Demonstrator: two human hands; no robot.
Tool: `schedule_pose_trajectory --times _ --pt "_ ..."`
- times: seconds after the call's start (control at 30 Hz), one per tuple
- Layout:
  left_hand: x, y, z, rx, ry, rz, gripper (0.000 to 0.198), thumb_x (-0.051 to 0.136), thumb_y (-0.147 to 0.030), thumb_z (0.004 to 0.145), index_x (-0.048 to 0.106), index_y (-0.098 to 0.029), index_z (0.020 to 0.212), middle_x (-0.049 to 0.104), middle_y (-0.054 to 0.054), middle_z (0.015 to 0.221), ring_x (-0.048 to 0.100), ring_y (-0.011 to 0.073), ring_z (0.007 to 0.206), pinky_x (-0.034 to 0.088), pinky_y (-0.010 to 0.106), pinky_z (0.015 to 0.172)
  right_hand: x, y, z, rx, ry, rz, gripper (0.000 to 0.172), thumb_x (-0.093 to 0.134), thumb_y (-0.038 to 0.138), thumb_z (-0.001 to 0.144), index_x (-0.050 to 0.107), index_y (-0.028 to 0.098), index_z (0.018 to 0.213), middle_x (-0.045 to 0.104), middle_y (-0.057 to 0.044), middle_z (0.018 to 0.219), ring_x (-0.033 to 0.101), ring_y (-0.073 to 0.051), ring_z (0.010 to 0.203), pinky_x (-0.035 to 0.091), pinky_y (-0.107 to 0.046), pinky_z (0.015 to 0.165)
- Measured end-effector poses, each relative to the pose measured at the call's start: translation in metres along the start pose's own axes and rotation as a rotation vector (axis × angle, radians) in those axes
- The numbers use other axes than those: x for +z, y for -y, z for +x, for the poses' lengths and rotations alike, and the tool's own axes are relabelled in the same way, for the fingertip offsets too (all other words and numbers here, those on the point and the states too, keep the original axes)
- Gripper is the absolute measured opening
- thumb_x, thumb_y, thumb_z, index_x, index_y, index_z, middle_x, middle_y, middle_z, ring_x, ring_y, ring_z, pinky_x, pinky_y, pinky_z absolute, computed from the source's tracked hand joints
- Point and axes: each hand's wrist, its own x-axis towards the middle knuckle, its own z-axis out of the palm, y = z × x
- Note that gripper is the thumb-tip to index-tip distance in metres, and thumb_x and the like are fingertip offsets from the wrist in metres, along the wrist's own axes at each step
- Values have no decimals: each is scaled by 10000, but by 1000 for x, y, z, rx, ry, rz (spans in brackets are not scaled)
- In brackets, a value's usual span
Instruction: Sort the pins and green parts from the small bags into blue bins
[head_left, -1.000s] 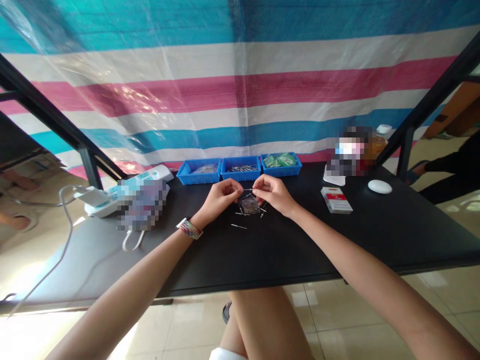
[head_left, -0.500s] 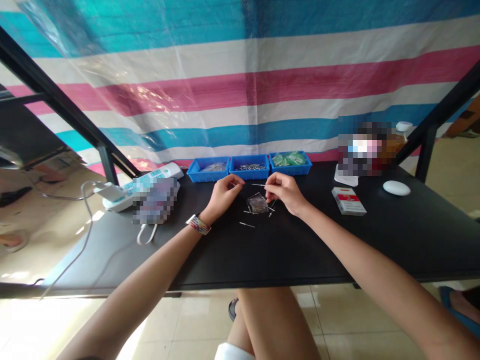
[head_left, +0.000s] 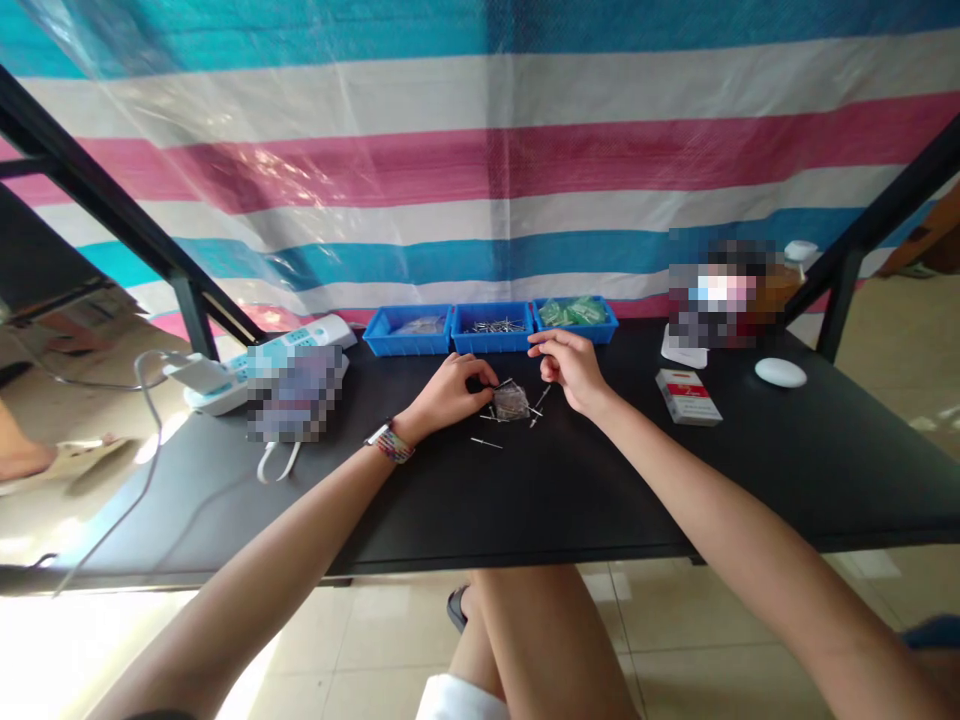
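Observation:
A small clear plastic bag (head_left: 513, 403) lies on the black table, with several thin metal blind rivets around it. One rivet (head_left: 487, 443) lies apart, nearer the front edge. My left hand (head_left: 454, 390) has its thumb and forefinger closed at the bag's upper left corner, seemingly pinching it; the exact contact is small and hard to see. To the right of the bag, my right hand (head_left: 576, 372) hovers with its forefinger stretched left and thumb apart, nothing visible in it. Beyond the hands is a blue bin of rivets (head_left: 491, 343).
Left of the rivet bin stands a blue bin of clear bags (head_left: 409, 345); right of it, a blue bin of green packets (head_left: 600, 333). A power strip (head_left: 217, 398) and blurred device occupy the left. A cigarette pack (head_left: 688, 398) and white oval object (head_left: 780, 373) are right.
My right hand has let go of the rivet it held and opened, rising slightly toward the bins. My left hand has moved right and closed at the bag's corner. The view has shifted slightly.

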Motion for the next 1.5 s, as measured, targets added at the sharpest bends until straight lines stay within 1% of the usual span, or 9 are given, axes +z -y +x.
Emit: schedule_pose_trajectory --times 0.1,0.23,0.43,0.53,0.77,0.93,1.03,1.2,1.5 --pt "2 2 0 20 -12 17 128 679 -218 814 748 -215 922 734 22 906 683 226 900 455 420 966 1 -2 -3 -31 31 -63 176 662 267 689 746 160 800 726 -19 720 502 -63 425 377 -193 398" --pt "5 4 0 28 -34 33 74 654 -215 829 721 -213 859 728 18 883 673 216 864 452 412 940 5 -4 -8 -96 111 -171 191 638 292 705 743 169 806 730 -21 723 524 -78 436 371 -199 407" --pt "4 5 1 15 -39 22 70 662 -226 806 705 -210 860 728 32 880 673 233 849 454 420 921 6 -7 -14 -235 205 -407 180 595 237 756 752 191 830 743 -19 738 574 -110 492 435 -222 471" --pt "2 3 1 13 -47 29 110 679 -227 793 717 -214 895 724 34 876 669 243 854 456 421 910 7 -7 -17 -269 225 -465 167 593 215 772 751 197 821 747 -21 741 606 -129 535 465 -239 514" --pt "3 3 2 8 -47 2 48 679 -223 769 725 -216 780 715 35 815 640 223 779 462 407 893 7 -12 -16 -300 257 -525 154 606 202 801 758 201 830 759 -29 776 654 -155 617 483 -253 569" --pt "1 6 3 -74 -57 -134 89 659 -256 789 726 -203 814 744 43 844 652 217 804 482 368 828 5 -14 -14 -320 248 -564 162 613 222 837 765 196 888 760 -30 817 650 -152 636 484 -250 575" --pt "-1 1 2 -114 -94 -227 142 653 -303 831 722 -189 878 736 41 850 640 201 796 471 323 740 5 -12 -15 -327 232 -550 141 665 286 855 760 199 913 756 -26 839 637 -144 637 481 -241 566" --pt "-5 -15 0 -81 -123 -315 168 683 -352 873 698 -185 887 721 37 863 631 189 813 470 313 763 7 -7 -16 -217 301 -373 187 714 390 851 717 202 845 726 -14 784 599 -127 565 442 -226 484" --pt "-9 -19 1 -156 -185 -523 317 732 -500 887 692 -186 886 668 30 806 599 173 740 473 295 704 10 -2 -17 -163 262 -181 216 827 343 727 681 209 814 685 0 720 646 -150 572 519 -259 508"
